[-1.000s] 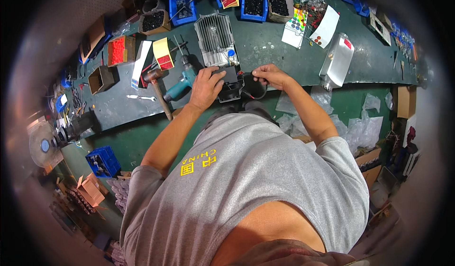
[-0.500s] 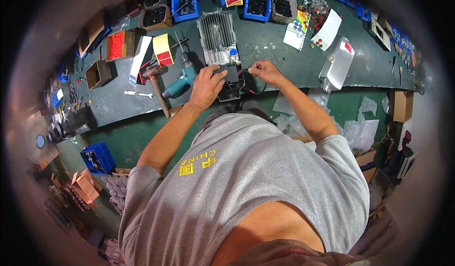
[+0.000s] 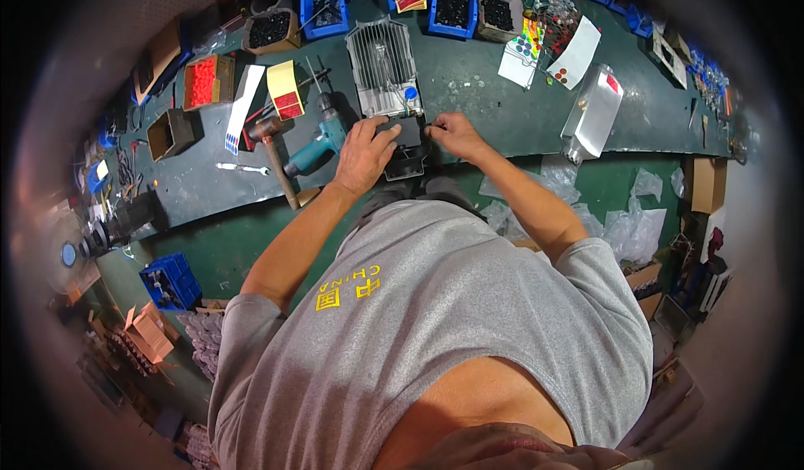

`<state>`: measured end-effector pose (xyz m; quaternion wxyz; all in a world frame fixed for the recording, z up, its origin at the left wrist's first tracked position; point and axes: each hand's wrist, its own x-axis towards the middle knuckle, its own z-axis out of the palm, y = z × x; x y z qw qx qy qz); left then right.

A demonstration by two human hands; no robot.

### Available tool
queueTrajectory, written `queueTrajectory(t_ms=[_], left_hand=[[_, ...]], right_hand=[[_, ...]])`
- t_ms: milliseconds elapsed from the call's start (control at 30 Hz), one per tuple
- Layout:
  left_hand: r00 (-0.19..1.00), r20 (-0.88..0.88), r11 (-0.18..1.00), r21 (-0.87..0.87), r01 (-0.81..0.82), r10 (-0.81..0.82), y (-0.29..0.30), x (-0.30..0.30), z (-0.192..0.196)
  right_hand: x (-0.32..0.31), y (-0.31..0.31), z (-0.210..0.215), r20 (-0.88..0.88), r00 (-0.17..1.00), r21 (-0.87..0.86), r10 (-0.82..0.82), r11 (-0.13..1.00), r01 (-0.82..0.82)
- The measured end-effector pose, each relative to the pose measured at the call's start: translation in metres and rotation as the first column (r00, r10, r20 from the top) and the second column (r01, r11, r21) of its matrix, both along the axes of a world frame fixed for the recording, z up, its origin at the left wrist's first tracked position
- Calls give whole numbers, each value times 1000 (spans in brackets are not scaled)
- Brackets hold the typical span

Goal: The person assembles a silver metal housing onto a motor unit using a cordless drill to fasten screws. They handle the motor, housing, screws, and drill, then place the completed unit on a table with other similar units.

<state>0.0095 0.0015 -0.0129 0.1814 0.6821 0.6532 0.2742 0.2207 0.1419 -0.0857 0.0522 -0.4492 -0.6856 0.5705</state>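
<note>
On the bench edge in front of me lies a finned silver metal housing with a blue round part near its lower end. A flat black box sits at the near end of the housing, above a black frame. My left hand is curled over the box's left side, fingertips on its top. At the box's right edge, my right hand is closed in a pinch on a thin dark cable, mostly hidden by the fingers.
Left of the housing lie a teal power drill, a hammer and a wrench. A silver metal case lies to the right. Blue bins and boxes of small parts line the back. Plastic bags are below the bench.
My right hand has moved left, closer to the black box's edge, closing the gap that the thin cable spanned. My left hand stays in place.
</note>
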Motion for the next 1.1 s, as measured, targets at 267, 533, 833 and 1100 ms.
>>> queueTrajectory(t_ms=[267,533,833,1100], left_hand=[[1000,-7,1000,-1,2,-2,0,-1,-1],[1000,-24,1000,-7,5,-5,0,0,0],[1000,-29,1000,-1,-3,3,1,0,1],[1000,-29,1000,-3,11,-11,1,1,-2]], right_hand=[[-7,4,13,123,987,98,107,988,-119],[-10,12,-10,135,983,60,125,989,-134],[-8,36,-20,217,944,-105,250,967,-232],[-8,43,-30,35,971,-154,237,961,-229]])
